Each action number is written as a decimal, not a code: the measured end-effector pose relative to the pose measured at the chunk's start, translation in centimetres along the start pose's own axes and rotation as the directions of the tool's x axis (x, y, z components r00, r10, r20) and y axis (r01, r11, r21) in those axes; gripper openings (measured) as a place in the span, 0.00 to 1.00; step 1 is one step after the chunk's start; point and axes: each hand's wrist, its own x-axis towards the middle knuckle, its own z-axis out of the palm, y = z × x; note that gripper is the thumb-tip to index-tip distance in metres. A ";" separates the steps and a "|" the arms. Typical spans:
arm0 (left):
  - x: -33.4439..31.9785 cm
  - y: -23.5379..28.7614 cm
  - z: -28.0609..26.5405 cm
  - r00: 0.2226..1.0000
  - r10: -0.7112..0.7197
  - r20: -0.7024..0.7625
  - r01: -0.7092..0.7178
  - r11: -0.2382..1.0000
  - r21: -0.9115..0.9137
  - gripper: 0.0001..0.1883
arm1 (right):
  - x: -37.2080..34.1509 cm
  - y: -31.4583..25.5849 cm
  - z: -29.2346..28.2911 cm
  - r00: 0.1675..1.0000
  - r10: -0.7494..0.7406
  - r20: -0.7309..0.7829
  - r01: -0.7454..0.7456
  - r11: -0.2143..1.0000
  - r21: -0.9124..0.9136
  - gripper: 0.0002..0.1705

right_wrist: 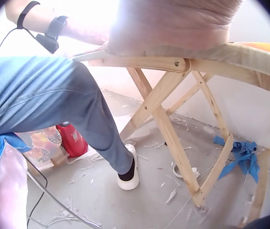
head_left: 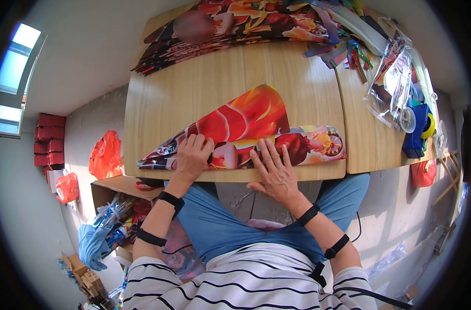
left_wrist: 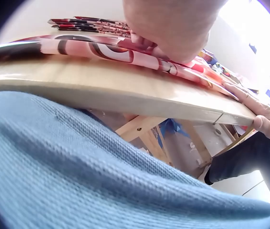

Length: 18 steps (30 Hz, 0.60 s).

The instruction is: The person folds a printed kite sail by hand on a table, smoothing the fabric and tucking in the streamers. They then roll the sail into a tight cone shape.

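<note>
Red printed sheet [head_left: 253,114] lies folded beneath our hands: our left hand [head_left: 193,157] curls its fingers against it, though whether they pinch we cannot tell; our right hand [head_left: 275,173] rests on it, fingers straight, spread. Table [head_left: 220,72] supports it at the near edge; beyond lies a stack [head_left: 235,28].

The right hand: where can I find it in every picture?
Head: the right hand is right of the middle, low on the printed sheet.
Left wrist: the right hand is at the right edge.
Right wrist: the right hand is big, at the top.
Shared landmark: blue trousers.
</note>
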 end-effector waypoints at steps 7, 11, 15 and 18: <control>-0.4 1.3 0.1 0.989 -0.132 0.071 0.132 0.991 -0.003 0.16 | 0.0 0.0 0.0 1.000 0.008 0.012 -0.008 1.000 0.015 0.60; -0.1 3.2 -1.2 0.968 -0.209 0.142 0.213 0.977 -0.015 0.30 | 0.1 -0.1 0.0 1.000 0.007 0.001 -0.007 1.000 0.023 0.60; -0.7 3.9 -0.8 0.963 -0.216 0.163 0.214 0.976 0.035 0.41 | 0.1 -0.1 0.1 1.000 0.006 0.010 -0.007 1.000 0.029 0.60; -1.0 3.9 -0.6 0.951 -0.229 0.207 0.226 0.973 0.040 0.41 | 0.1 0.0 -0.1 1.000 0.002 0.028 -0.003 0.999 0.037 0.60</control>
